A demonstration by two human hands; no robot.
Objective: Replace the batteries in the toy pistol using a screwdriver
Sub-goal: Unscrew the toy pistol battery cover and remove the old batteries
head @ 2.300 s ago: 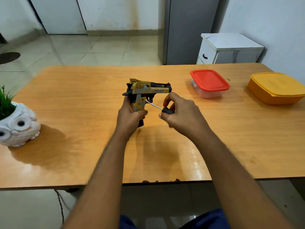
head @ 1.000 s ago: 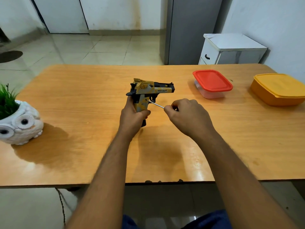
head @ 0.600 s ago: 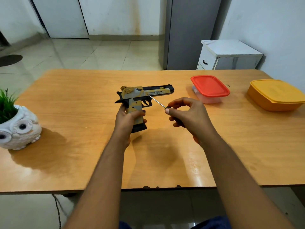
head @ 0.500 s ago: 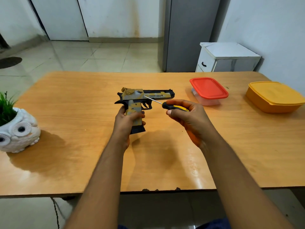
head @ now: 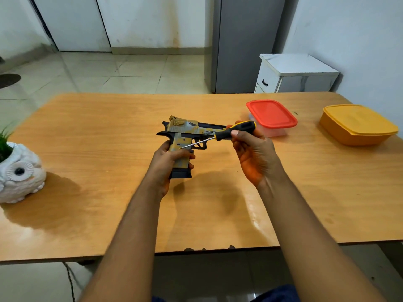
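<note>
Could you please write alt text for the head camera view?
The left hand grips a tan-and-black toy pistol while the right hand holds a black-and-yellow screwdriver, tip at the grip, above a wooden table.

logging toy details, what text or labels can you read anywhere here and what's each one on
"DESERT E": white print on the slide of the toy pistol, cut off where the screwdriver handle crosses it.
A smaller line of print under it on the slide: too small to read.
Red-lidded container, yellow container, owl planter, white cabinet: no text visible.
</note>
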